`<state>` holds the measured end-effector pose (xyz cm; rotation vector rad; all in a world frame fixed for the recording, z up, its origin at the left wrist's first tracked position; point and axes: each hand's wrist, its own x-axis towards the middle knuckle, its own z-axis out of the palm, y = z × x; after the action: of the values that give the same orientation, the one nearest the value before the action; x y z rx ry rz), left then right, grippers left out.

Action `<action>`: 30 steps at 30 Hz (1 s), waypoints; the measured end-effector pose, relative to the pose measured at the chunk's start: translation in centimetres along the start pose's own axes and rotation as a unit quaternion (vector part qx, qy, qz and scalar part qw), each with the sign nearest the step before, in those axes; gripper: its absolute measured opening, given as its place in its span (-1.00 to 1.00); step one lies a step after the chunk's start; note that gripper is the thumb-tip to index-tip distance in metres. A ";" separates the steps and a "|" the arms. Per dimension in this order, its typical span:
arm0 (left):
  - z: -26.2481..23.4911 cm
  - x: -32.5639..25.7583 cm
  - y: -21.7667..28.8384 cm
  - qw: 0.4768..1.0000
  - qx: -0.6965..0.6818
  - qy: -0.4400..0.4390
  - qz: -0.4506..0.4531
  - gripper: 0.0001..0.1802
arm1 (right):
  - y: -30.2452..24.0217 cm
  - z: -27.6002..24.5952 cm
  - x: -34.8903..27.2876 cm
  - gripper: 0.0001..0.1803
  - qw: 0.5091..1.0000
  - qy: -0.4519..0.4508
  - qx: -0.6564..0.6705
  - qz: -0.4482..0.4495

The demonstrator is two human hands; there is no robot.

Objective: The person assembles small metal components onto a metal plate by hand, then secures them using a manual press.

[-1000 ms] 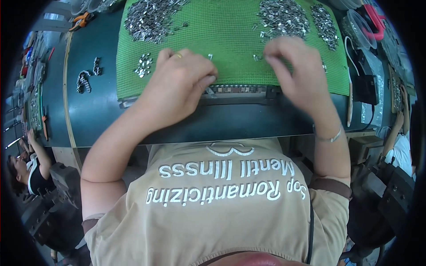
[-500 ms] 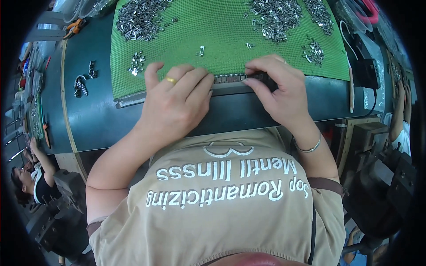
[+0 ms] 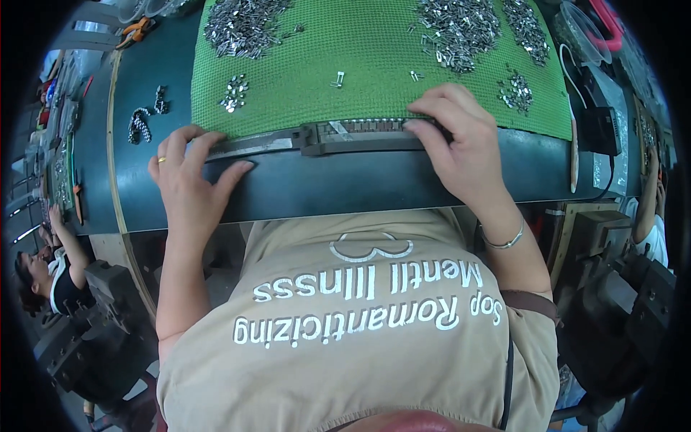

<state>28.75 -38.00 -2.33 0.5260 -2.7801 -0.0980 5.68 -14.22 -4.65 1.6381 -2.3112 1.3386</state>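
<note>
A long dark metal jig (image 3: 360, 145) lies along the near edge of the green mat (image 3: 309, 83). A row of small metal links (image 3: 374, 126) sits in its right part, and a raised block (image 3: 311, 140) stands near its middle. At the jig's left end is my left hand (image 3: 193, 167), fingers curled over its far side and thumb on the near side. My right hand (image 3: 461, 137) pinches at the right end of the link row, thumb near and forefinger far; what lies between the fingertips is hidden.
Piles of small metal parts (image 3: 245, 29) (image 3: 461, 32) lie on the mat. Short chain pieces (image 3: 139, 126) and orange-handled pliers (image 3: 135, 32) are to the left. A black adapter (image 3: 601, 129) with a cable is at right. Other people work on both sides.
My left hand has moved left from the middle of the jig to its left end, uncovering the raised block. My right hand stays at the link row. The whole view has shifted slightly.
</note>
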 end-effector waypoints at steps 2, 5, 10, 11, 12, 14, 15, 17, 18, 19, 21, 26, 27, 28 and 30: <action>0.7 -0.5 -1.1 0.997 0.065 0.001 -0.043 -0.55 | -0.1 -0.5 -0.4 -0.85 0.996 0.060 0.052 0.034; 0.6 -0.9 -1.0 0.993 0.109 0.040 -0.023 -0.52 | 1.0 -2.9 -1.7 -0.79 0.990 0.075 -0.120 0.005; -6.3 0.1 1.5 0.987 -0.145 0.066 -0.007 -0.53 | 1.4 -4.6 -3.9 -0.76 0.991 -0.008 -0.105 0.086; -6.9 1.0 2.7 0.970 -0.229 0.063 0.045 -0.54 | 1.5 -4.5 -3.9 -0.77 0.989 -0.017 -0.117 0.090; -7.6 2.2 4.4 0.945 -0.306 0.061 0.096 -0.55 | 1.6 -4.4 -3.7 -0.77 0.989 -0.016 -0.116 0.088; -6.3 5.9 9.1 0.919 -0.345 -0.025 0.188 -0.57 | 2.1 -4.2 -3.6 -0.79 0.985 -0.012 -0.154 0.076; -4.6 7.7 11.0 0.918 -0.320 -0.026 0.235 -0.60 | 2.1 -4.3 -3.7 -0.79 0.984 -0.009 -0.157 0.077; -0.7 8.5 14.2 0.943 -0.229 -0.009 0.242 -0.67 | 1.7 -4.1 -3.4 -0.79 0.985 -0.010 -0.167 0.048; 1.3 8.7 14.9 0.956 -0.176 -0.032 0.234 -0.71 | 1.5 -4.1 -3.4 -0.79 0.984 -0.009 -0.171 0.046; 2.1 8.5 15.0 0.955 -0.177 -0.029 0.237 -0.71 | 1.5 -4.2 -3.3 -0.79 0.986 -0.014 -0.156 0.048; 2.8 8.0 14.8 0.975 -0.108 -0.060 0.183 -0.74 | 1.3 -4.3 -3.1 -0.79 0.988 -0.017 -0.147 0.052; 3.1 5.3 13.1 0.984 -0.096 -0.025 0.146 -0.62 | -0.7 -5.7 -0.6 -0.88 0.996 -0.087 0.016 0.029; 2.8 5.1 13.2 0.980 -0.112 -0.001 0.165 -0.58 | -0.6 -6.1 0.1 -0.90 0.985 -0.163 0.041 0.033; 2.5 4.9 13.4 0.975 -0.124 0.023 0.182 -0.54 | 0.0 -5.8 1.0 -0.94 0.994 -0.107 -0.005 0.003; 2.6 4.1 13.5 0.978 -0.127 -0.001 0.167 -0.53 | 2.0 -4.7 3.1 -0.92 0.992 -0.093 -0.072 -0.047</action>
<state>19.65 -26.92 -2.02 -0.0055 -2.7567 -0.3719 0.65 -13.40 -1.49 1.8708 -2.3295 1.0144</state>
